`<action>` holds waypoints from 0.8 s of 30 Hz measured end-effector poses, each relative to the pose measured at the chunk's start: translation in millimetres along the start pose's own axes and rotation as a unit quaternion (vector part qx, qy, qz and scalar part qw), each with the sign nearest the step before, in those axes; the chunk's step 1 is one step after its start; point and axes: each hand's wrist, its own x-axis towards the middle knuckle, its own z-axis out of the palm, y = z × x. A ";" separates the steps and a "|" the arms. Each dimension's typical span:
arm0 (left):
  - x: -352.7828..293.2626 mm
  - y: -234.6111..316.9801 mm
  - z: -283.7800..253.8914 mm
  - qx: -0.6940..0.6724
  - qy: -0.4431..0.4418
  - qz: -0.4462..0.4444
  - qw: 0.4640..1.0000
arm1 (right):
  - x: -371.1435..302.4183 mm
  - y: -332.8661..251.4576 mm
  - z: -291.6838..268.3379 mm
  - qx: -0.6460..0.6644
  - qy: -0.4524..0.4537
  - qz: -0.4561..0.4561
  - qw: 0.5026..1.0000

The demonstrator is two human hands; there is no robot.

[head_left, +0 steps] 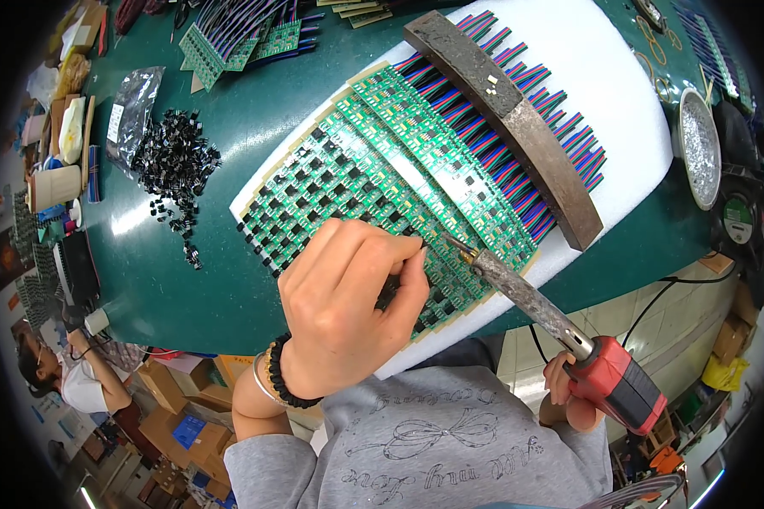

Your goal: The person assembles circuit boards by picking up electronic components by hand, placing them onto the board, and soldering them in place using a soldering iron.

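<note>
My left hand point(344, 293) is bent over the green circuit boards point(424, 144). Its thumb and index finger pinch a small black component, mostly hidden by the fingertips. Rows of similar black components point(301, 199) sit on the near-left part of the boards. My right hand point(560, 394) grips a soldering iron point(539, 310) by its red and black handle. The iron's tip reaches the boards just right of my left fingertips; whether it touches cannot be made out. Striped wires point(450, 97) run from the boards' far edge under a heavy metal bar point(509, 119).
A white foam pad point(620, 102) lies under the boards on the green table point(229, 297). Loose black components point(178, 161) are heaped by a clear plastic bag point(134, 110) at left. A metal dish point(699, 148) stands at right. Another person point(85, 373) sits beyond the table's left side.
</note>
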 end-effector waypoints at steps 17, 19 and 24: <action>-5.4 -6.4 -2.1 0.023 0.043 0.017 0.999 | 60.3 -13.4 56.5 -0.026 -0.043 -0.194 0.980; -5.9 -4.5 -4.8 0.038 0.059 0.021 0.997 | 65.1 -20.1 64.0 -0.030 -0.096 -0.199 0.975; -32.8 -5.2 -37.6 0.059 0.130 0.005 0.990 | 61.8 -5.4 71.2 0.006 0.075 -0.250 0.965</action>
